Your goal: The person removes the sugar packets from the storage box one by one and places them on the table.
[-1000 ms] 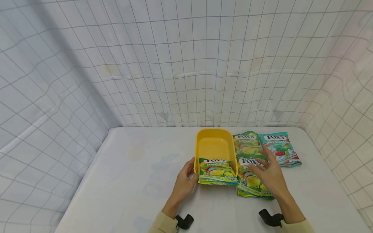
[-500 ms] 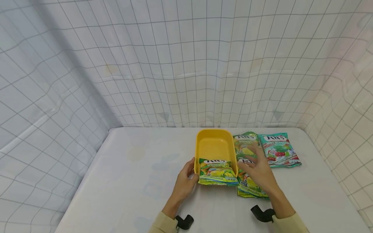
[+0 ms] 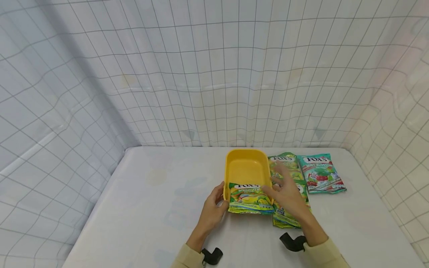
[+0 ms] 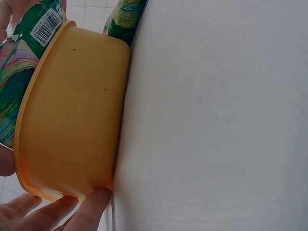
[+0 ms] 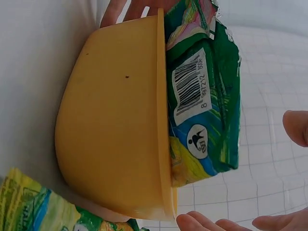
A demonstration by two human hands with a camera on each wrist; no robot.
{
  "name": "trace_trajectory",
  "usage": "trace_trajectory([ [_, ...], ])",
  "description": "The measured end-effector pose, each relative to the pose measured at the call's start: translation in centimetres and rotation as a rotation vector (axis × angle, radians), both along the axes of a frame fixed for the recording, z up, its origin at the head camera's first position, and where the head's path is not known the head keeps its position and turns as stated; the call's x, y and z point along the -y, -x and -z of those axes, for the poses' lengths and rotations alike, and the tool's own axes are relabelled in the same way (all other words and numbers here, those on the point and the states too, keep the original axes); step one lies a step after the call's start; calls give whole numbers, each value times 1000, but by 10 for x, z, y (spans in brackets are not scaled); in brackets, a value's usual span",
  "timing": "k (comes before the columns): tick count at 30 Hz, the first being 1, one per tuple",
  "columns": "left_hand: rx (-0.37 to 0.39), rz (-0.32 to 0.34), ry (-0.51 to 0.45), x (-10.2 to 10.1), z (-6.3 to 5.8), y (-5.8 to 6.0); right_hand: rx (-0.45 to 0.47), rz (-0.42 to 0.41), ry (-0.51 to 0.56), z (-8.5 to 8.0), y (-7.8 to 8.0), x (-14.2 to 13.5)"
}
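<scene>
A yellow tub (image 3: 246, 169) stands near the middle of the table in the head view. Across its near end lies a green Fox's Spring Tea candy bag (image 3: 246, 204), overhanging the rim. My left hand (image 3: 212, 206) grips the tub's near left corner, thumb at the bag side and fingers against the outer wall (image 4: 72, 120). My right hand (image 3: 289, 193), fingers spread and holding nothing, hovers at the tub's right rim. In the right wrist view its fingertips (image 5: 190, 222) are close to the rim, and the bag's barcode side (image 5: 207, 125) sticks up above it.
Two more Spring Tea bags lie right of the tub, a far bag (image 3: 285, 160) and a near bag (image 3: 283, 220), partly behind my right hand. A teal Mint Blossom bag (image 3: 323, 176) lies farther right. Grid-lined white sheeting (image 3: 228, 93) rises behind the white table (image 3: 161, 201).
My right hand has moved left from over the near right bag to the tub's right rim. The left hand, the tub and the bags have stayed in place.
</scene>
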State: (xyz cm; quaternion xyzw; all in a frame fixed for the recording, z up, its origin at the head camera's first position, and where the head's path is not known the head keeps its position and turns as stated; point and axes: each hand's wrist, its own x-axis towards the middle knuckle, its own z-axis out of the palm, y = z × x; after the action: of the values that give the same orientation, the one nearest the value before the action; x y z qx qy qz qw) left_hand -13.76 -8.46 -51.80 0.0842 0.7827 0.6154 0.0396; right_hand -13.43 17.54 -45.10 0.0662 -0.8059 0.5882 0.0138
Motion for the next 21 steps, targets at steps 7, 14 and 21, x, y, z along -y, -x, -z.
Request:
trace_trajectory([
  [7,7,-6,-1,0,0,-1,45,-56,12,-1,7,14],
  [14,3,-1,-2,1,2,-1,66,-72,-76,1,9,21],
  [21,-8,11,-21,0,1,0,84,-85,-157,3,13,25],
])
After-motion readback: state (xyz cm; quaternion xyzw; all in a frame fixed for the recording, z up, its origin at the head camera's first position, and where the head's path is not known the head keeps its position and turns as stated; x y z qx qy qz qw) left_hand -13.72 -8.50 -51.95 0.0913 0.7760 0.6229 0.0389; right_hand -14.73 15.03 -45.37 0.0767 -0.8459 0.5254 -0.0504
